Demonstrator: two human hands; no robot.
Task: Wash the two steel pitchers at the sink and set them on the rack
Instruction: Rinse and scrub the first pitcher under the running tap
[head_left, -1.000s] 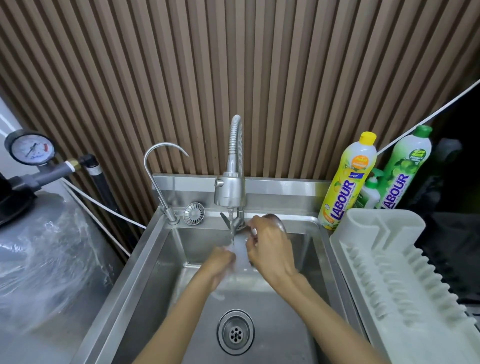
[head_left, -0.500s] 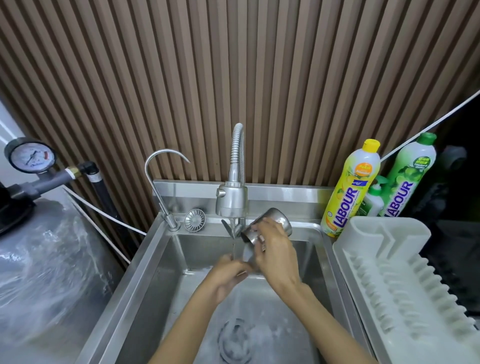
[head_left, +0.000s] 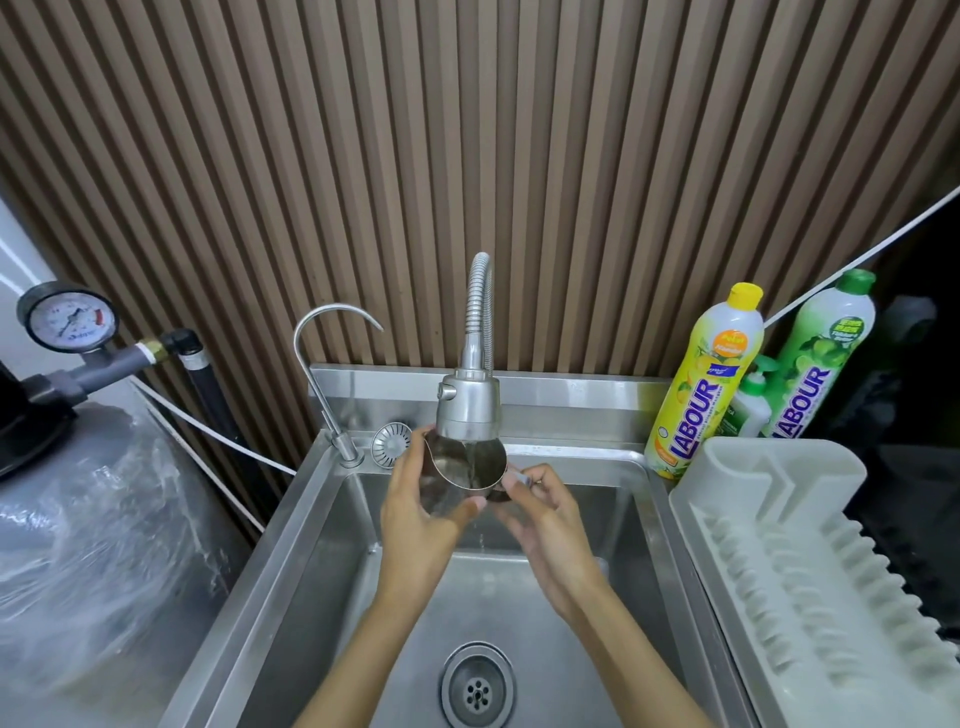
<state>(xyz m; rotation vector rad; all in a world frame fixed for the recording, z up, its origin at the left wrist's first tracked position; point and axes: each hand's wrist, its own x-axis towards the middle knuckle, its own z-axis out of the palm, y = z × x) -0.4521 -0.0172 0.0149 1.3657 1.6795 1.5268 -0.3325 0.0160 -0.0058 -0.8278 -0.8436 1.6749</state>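
A small steel pitcher (head_left: 465, 467) is upright under the spray tap (head_left: 468, 410), mouth up, with water running into it. My left hand (head_left: 421, 512) wraps its left side and bottom. My right hand (head_left: 545, 512) grips its handle on the right with the fingertips. Both hands hover over the steel sink (head_left: 311, 545). The white plastic rack (head_left: 810, 561) lies to the right of the sink with nothing on it. No second pitcher shows.
A thin gooseneck tap (head_left: 322, 374) and a round strainer (head_left: 390, 444) stand at the sink's back left. Yellow (head_left: 704, 384) and green (head_left: 821, 358) detergent bottles are behind the rack. A plastic-wrapped tank (head_left: 93, 509) with a pressure gauge (head_left: 70, 318) fills the left. The drain (head_left: 477, 688) is below.
The pitcher went from tilted in my right hand to upright under the tap. My left hand rose from under the stream to hold its body; my right hand shifted to the handle.
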